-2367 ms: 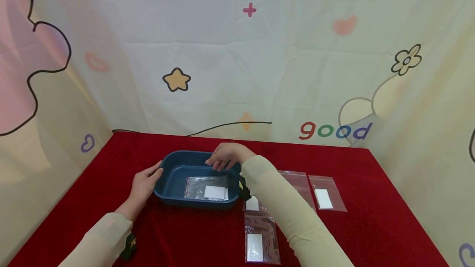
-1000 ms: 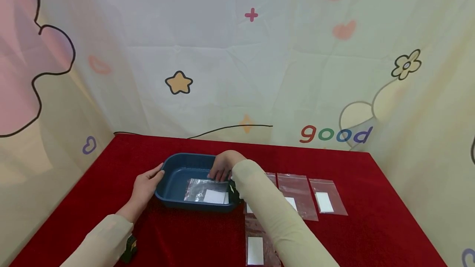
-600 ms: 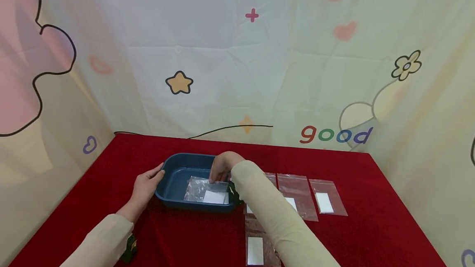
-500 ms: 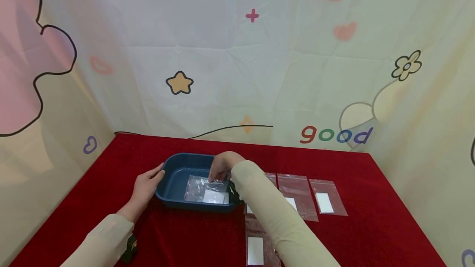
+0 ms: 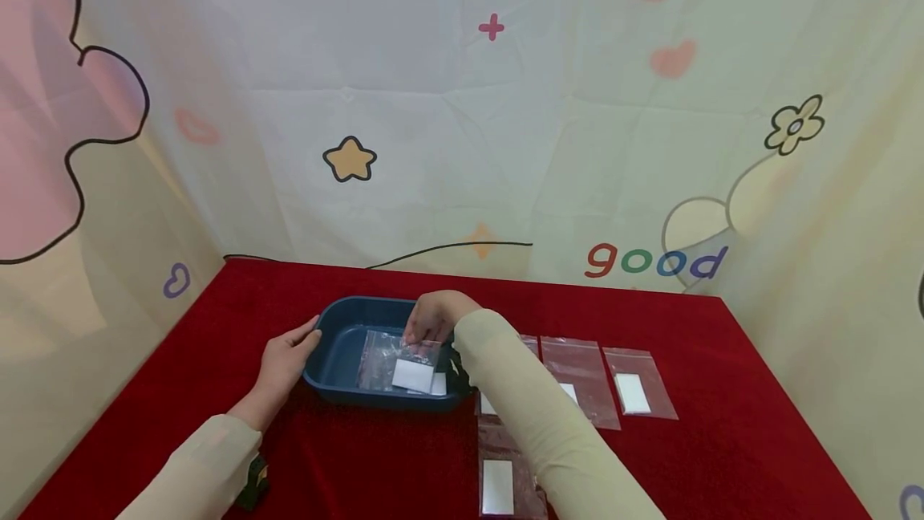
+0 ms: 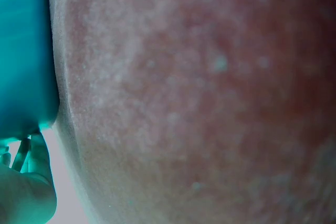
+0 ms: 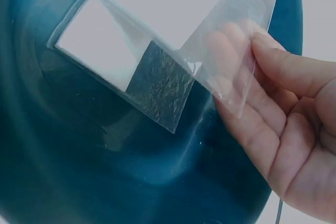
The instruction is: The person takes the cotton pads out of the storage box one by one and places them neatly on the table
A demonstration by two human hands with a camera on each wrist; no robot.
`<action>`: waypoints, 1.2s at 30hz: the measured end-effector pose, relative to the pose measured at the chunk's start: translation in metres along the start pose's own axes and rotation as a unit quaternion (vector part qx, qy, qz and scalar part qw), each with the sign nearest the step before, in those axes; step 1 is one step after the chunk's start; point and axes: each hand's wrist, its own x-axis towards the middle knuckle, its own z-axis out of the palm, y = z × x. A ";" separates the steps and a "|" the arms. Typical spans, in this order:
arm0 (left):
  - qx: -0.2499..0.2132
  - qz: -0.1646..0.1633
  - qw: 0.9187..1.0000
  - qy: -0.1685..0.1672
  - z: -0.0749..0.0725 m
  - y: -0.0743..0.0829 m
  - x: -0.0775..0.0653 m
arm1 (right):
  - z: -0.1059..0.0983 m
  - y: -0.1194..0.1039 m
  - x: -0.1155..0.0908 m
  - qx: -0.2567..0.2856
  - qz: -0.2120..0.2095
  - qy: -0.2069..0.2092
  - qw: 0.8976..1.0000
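Note:
A blue plastic basin sits on the red cloth, with clear zip bags inside it, each showing a white card or block. My left hand holds the basin's left rim, thumb over the edge. In the left wrist view, part of that hand meets the teal-looking basin wall. Over the basin's right half, my right hand pinches the edge of one zip bag. The right wrist view shows the thumb on this bag and fingers behind the clear film; another bag lies beneath.
Right of the basin, several similar zip bags lie on the red cloth: one at far right, one beside it, one nearer the front. My right sleeve partly covers others. A printed curtain hangs behind the table.
My right hand came down into the basin, took hold of a zip bag's edge and has lifted it a little. The left hand stays on the rim.

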 end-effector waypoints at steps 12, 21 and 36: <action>0.007 -0.001 1.000 0.007 0.001 0.001 0.001 | -0.009 0.007 -0.010 0.046 -0.034 0.002 0.998; 0.005 -0.002 1.000 0.003 0.001 0.001 0.001 | -0.013 0.016 -0.014 0.064 -0.065 0.012 0.996; 0.001 -0.001 1.000 0.004 0.000 0.000 0.001 | -0.009 0.024 -0.026 0.074 -0.136 0.086 0.984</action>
